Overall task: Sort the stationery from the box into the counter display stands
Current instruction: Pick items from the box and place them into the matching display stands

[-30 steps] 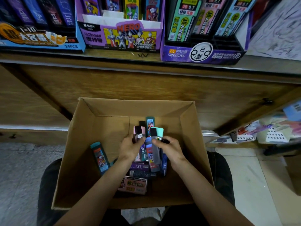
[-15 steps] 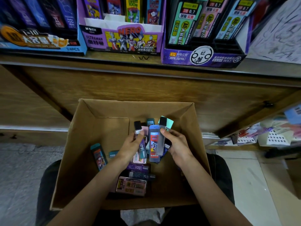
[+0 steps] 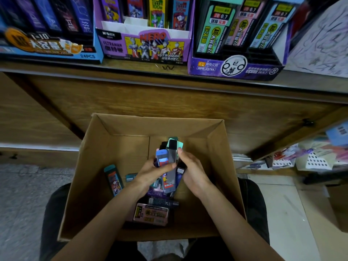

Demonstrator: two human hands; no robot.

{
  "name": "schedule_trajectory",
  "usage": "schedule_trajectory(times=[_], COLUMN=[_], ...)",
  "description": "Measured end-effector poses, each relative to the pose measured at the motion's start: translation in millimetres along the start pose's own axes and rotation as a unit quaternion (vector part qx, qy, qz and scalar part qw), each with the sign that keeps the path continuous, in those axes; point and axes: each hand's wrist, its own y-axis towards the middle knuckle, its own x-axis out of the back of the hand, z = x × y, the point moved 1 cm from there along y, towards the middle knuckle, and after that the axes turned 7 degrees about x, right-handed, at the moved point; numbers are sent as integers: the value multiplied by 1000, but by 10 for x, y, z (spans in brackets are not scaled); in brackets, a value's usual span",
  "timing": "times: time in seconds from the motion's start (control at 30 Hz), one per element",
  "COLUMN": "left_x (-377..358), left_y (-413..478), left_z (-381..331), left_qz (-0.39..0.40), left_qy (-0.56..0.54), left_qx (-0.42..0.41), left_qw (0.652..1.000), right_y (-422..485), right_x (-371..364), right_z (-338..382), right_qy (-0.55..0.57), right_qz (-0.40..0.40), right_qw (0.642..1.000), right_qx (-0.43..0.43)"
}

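Both hands now sit closer together than half a second ago, bundle of lead cases raised a bit and squeezed tighter over the cardboard box. Left hand wraps the bundle from the left, thumb across a grey case. Right hand presses the bundle's right side, fingers closed around it. Blue case sits in front, mint case sticks out at the top. Loose cases remain on the box floor: teal case at left, unmoved; pink case near the front, dark case just behind it. Box rests on the person's lap, below the wooden counter. On the counter: blue stand left, Ultraman stand middle, purple stand right.
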Motion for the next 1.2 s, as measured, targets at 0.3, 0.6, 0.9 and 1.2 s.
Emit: schedule_trajectory(times=[0.3,0.6,0.9,1.2], left_x=[243,580,996,1486], left_y=[-134,-740,-1380,-1697], left_z=[-43,-529,-1156,-1447], left_qz=[-50,-77,-109,-152], left_qy=[-33,-86,-134,-169], left_qx=[-23,-98,-164,-217], left_qw=[998,988,971,949], right_y=[-101,-358,-658,-783], right_x=[51,-306,-1182,-2351], right_z=[21,791,1538,2307], right_qy=[-7,-140,-261,-251], right_qz=[-59,30,87,124], right_qw=[998,977,914,858], right_qx=[-2,155,298,431])
